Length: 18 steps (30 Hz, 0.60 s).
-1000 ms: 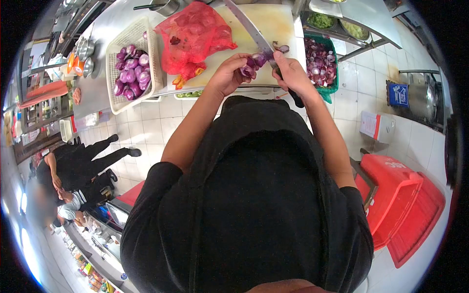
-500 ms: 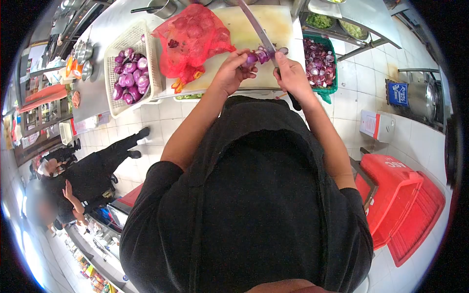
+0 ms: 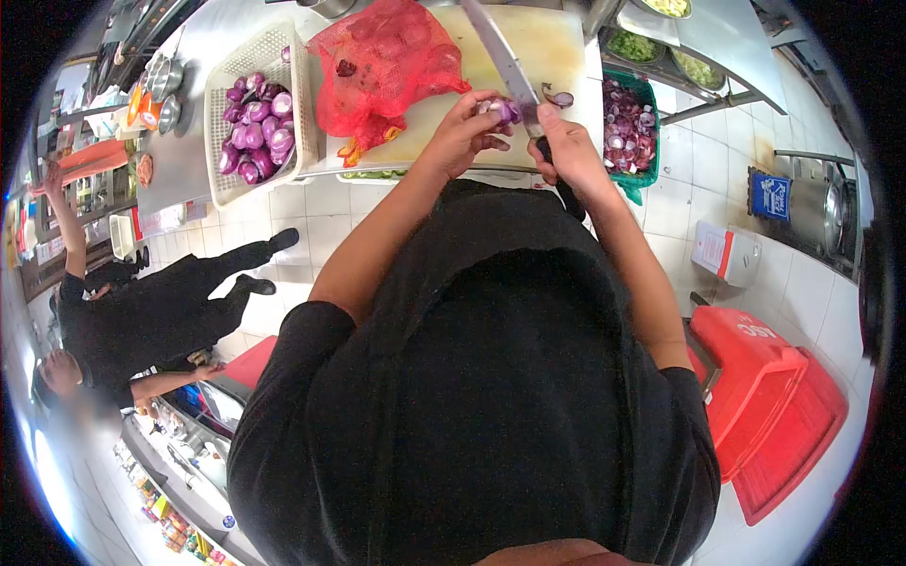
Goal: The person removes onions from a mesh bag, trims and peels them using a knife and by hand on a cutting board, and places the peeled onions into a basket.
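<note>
My left hand (image 3: 466, 132) holds a purple onion (image 3: 503, 111) above the cutting board (image 3: 524, 47), its fingers around the left side. In my right hand (image 3: 569, 149) is a large kitchen knife (image 3: 506, 61), gripped by its dark handle, with the blade pointing away over the board. The blade is right beside the onion; I cannot tell whether they touch. A piece of onion skin (image 3: 559, 97) lies on the board to the right of the blade. Left of my left hand, a red mesh bag (image 3: 387, 66) of onions rests partly on the board.
A white basket (image 3: 215, 141) of peeled onions stands at the left. Below the board's right side is a green crate (image 3: 649, 85) of onion skins. Another person (image 3: 151, 311) in black is at the far left. A red bin (image 3: 755, 377) stands at the right.
The strip of skin between the onion and the blade has come off, and a skin piece now lies on the board. The other person has raised an arm.
</note>
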Available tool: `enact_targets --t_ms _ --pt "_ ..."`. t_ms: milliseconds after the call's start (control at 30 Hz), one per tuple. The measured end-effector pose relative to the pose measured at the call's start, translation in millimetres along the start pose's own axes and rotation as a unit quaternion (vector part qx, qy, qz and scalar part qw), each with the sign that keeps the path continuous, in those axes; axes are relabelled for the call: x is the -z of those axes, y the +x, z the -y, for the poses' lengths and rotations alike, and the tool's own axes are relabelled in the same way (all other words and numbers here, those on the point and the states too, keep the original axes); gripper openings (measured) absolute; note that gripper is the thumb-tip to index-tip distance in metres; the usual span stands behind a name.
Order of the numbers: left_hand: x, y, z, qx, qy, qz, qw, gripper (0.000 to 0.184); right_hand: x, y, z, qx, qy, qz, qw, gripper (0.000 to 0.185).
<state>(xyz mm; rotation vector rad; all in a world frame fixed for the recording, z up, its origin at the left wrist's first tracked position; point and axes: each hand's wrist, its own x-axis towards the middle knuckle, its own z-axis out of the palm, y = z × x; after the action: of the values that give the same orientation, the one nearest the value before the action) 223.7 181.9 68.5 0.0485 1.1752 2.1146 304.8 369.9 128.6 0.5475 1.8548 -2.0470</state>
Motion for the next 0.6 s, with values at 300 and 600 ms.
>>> enact_targets --t_ms 300,600 --pt "14 4 1 0.004 0.137 -0.009 0.991 0.042 -13 -1 4 -0.014 0.052 -0.001 0.999 0.065" --pt "8 -1 -6 0.058 -0.074 0.081 0.992 0.046 3 -10 18 0.002 0.049 -0.005 0.999 0.068"
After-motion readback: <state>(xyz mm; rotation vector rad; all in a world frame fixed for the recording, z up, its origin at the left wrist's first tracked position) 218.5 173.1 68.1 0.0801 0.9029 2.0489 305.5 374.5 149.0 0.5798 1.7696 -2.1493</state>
